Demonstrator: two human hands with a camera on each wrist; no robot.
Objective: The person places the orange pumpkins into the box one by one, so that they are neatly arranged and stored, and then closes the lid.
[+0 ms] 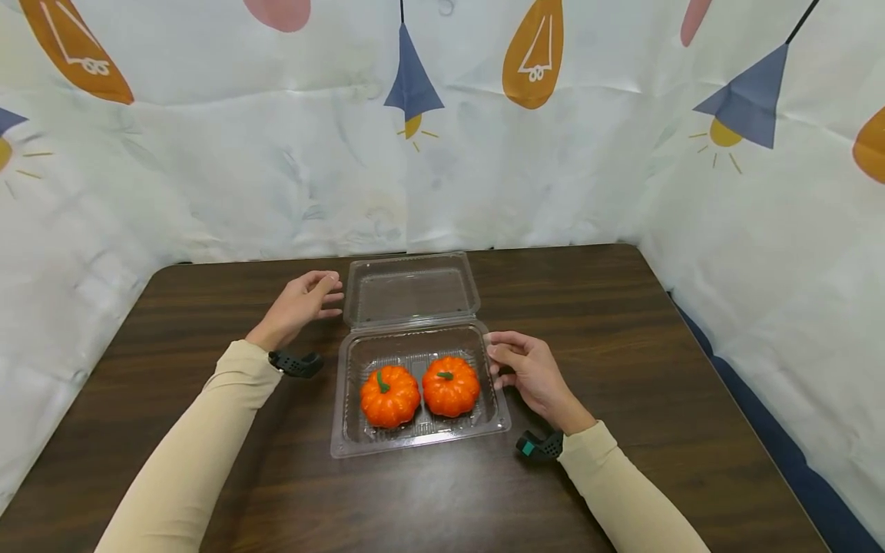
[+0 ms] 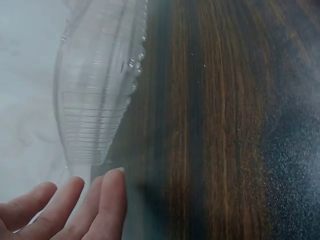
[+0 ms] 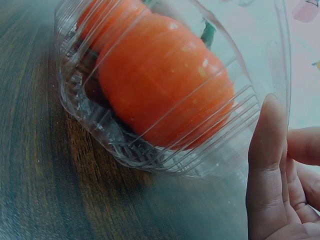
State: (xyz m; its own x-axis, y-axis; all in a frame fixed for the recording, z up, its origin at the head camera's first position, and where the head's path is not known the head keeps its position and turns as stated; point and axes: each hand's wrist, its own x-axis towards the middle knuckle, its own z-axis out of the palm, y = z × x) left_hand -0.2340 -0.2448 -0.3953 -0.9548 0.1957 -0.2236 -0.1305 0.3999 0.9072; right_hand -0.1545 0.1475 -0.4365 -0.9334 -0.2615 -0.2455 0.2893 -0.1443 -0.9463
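A clear plastic clamshell container [image 1: 422,443] lies unfolded on the table, its lid [image 1: 412,288] laid back on the far side. Two small orange pumpkins with green stems sit side by side in its base: a left pumpkin [image 1: 390,396] and a right pumpkin [image 1: 451,386]. My right hand [image 1: 535,376] pinches the base's right rim between thumb and finger; the right wrist view shows the pumpkin [image 3: 165,80] through the ribbed wall. Beside the lid's left edge is my left hand [image 1: 297,307], fingers loosely bent and holding nothing. Whether its fingertips [image 2: 114,187] touch the lid is unclear.
The dark wood-grain table [image 1: 429,507] carries the container near its middle. A white patterned cloth [image 1: 332,177] hangs behind the table and along both sides. Each wrist wears a black band, one on the left [image 1: 296,363] and one on the right [image 1: 541,445].
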